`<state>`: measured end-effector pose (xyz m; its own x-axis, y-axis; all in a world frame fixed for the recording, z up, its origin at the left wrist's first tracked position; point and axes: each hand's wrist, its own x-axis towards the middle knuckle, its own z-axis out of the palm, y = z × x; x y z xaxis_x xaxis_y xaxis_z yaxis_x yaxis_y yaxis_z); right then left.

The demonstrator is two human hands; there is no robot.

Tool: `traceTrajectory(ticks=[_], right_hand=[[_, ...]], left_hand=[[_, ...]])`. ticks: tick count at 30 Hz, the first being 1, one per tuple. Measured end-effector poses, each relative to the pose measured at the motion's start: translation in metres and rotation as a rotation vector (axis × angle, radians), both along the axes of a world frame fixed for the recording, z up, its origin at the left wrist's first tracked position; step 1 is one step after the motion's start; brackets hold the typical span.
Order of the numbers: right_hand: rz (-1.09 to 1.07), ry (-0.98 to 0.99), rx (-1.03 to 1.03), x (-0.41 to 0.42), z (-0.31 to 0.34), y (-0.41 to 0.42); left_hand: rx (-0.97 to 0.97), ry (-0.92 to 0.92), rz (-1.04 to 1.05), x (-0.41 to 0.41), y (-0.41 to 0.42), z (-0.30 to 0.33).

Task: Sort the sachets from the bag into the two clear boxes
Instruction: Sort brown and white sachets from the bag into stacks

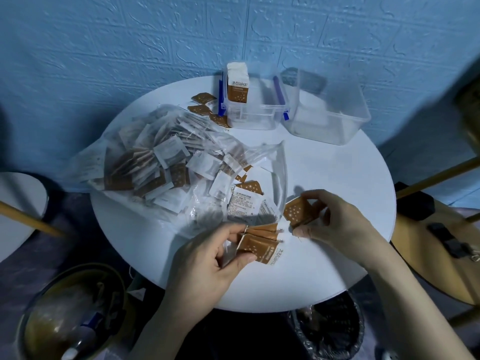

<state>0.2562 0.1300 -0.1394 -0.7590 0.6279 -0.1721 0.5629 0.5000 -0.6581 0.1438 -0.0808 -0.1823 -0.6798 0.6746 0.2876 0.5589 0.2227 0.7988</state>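
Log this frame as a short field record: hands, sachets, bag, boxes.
left hand: grip on a stack of brown sachets
right hand: grip on one brown sachet
bag: clear, lying open on the white round table, many sachets inside
left box: blue clips, upright sachet stack at its left end
right box: looks empty
loose sachets: beside the left box

Bag (166, 162) left of 2 boxes (285, 110)
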Motion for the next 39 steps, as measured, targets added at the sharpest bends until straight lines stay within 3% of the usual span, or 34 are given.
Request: traceTrajectory(ticks=[5, 12, 20, 27, 33, 36, 39], right_hand=[[-0.020, 0.074, -0.041, 0.006, -0.004, -0.005], [-0.060, 0.282, 0.091, 0.025, 0.010, -0.012], [0.052, 0.472, -0.176, 0.017, 0.022, -0.038], [0.209, 0.378, -0.060, 0.009, 0.005, -0.048], [0.303, 0.329, -0.163, -0.001, -0.003, -0.045], [0.260, 0.387, 0.040, -0.017, -0.002, -0.035], [0.294, 0.290, 0.243, -0.039, -0.004, -0.027]], left_hand=[[0.014, 0.036, 0.005, 0.000, -0.001, -0.003], [0.031, 0.061, -0.008, -0.001, -0.001, -0.001], [0.126, -0.055, -0.061, -0.001, -0.003, -0.003], [0.125, -0.076, -0.039, 0.004, -0.007, -0.008], [0.121, -0.064, 0.025, 0.006, -0.010, -0.009], [0.116, -0.036, 0.075, 0.006, -0.011, -0.008], [0.098, -0.009, 0.073, 0.008, -0.012, -0.007]])
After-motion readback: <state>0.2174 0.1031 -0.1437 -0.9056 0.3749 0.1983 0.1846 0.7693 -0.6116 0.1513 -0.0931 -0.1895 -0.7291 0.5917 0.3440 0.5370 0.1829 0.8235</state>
